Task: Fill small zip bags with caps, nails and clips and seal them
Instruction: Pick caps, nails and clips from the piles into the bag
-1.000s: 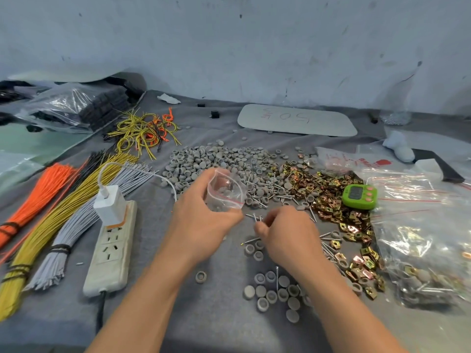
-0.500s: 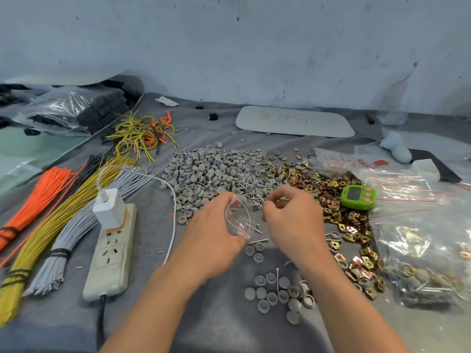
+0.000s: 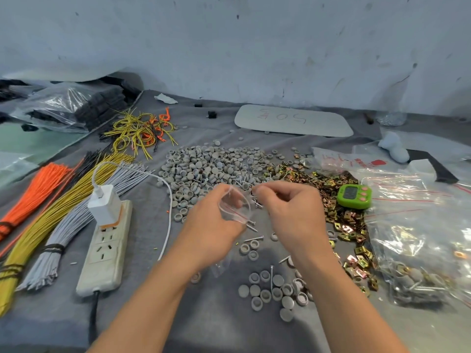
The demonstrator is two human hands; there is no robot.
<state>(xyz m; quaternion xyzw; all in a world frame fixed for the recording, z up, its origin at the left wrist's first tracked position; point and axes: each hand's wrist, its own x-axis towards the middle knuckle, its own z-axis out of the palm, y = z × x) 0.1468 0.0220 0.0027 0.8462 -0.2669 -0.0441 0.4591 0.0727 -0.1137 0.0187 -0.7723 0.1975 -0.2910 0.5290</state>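
My left hand (image 3: 211,225) holds a small clear zip bag (image 3: 235,206) with its mouth open toward the right. My right hand (image 3: 293,212) hovers just right of the mouth, its fingertips pinched together on thin nails that barely show. Behind the hands lies a pile of grey caps (image 3: 211,166), with nails (image 3: 242,180) mixed in at its right edge. Gold clips (image 3: 331,189) spread further right. A small group of grey caps (image 3: 272,291) and a few loose nails (image 3: 253,238) lie on the grey cloth in front of the hands.
A green timer (image 3: 354,196) sits on the clips. Clear bags of parts (image 3: 420,250) pile up at the right. A power strip with a white charger (image 3: 104,248) lies left, beside orange, yellow and grey wire bundles (image 3: 51,212). A white board (image 3: 293,121) lies at the back.
My right hand rose from the loose nails on the cloth to the bag's mouth. My left hand turned the bag so that its mouth faces right.
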